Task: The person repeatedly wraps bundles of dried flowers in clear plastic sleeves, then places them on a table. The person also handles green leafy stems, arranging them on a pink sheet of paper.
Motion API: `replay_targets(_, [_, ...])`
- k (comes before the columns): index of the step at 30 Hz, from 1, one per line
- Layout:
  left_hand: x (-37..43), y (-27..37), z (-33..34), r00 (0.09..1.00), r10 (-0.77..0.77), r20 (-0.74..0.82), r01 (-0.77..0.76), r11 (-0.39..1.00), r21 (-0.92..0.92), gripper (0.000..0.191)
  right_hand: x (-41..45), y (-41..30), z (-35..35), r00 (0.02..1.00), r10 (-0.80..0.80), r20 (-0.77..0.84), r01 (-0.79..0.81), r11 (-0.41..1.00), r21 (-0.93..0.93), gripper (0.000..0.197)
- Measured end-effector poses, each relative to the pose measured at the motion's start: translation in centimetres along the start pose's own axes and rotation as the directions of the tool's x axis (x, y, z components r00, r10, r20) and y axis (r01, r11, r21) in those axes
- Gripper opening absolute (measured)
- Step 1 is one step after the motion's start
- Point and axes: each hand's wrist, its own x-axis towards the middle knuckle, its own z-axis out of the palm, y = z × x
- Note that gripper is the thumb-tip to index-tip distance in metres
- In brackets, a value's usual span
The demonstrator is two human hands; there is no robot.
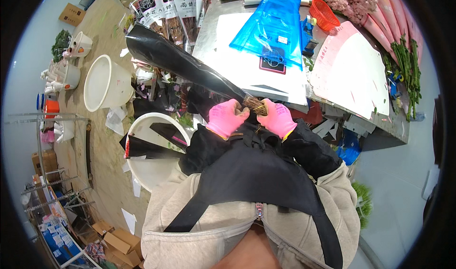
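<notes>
In front of me a black cone-shaped flower sleeve (185,60) slants from upper left down to my hands. Brown, twig-like stems (255,105) stick out of its narrow end, with a thin yellow tie across them. My right hand (278,117), in a pink glove, pinches the stem bundle from the right. On the left side, my pink-gloved left hand (227,118) lies against the sleeve's narrow end, fingers curled and thumb near the stems. Whether it grips anything is hard to tell. The sleeve's contents are hidden.
A metal table (377,128) carries white sheets (235,30), blue plastic bags (274,23), an orange basket (324,14) and pink-wrapped flowers (384,16). Clear-wrapped twig bundles (174,12) stand beyond. White buckets (107,82) are on my left; the nearer bucket (151,172) holds black-wrapped pieces.
</notes>
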Motion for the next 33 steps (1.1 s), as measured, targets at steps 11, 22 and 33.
replay_targets(11, [1.0,-2.7,0.0,0.923,0.103,-0.372,-0.075,0.993,0.089,0.019,0.2,0.2,-1.1,0.994,-0.092,0.050,0.091,0.996,0.025,0.040])
replay_targets(22, [-1.2,1.3,0.4,1.000,-0.017,-0.005,0.018,0.987,0.157,0.035,-0.1,0.9,-1.5,0.971,-0.058,0.233,0.040,0.996,0.083,0.034])
replay_targets(33, [0.4,-13.2,-3.2,0.805,-0.228,-0.548,0.320,0.944,0.077,0.023,-2.4,7.5,-5.5,0.975,-0.205,0.085,0.217,0.961,-0.172,0.039])
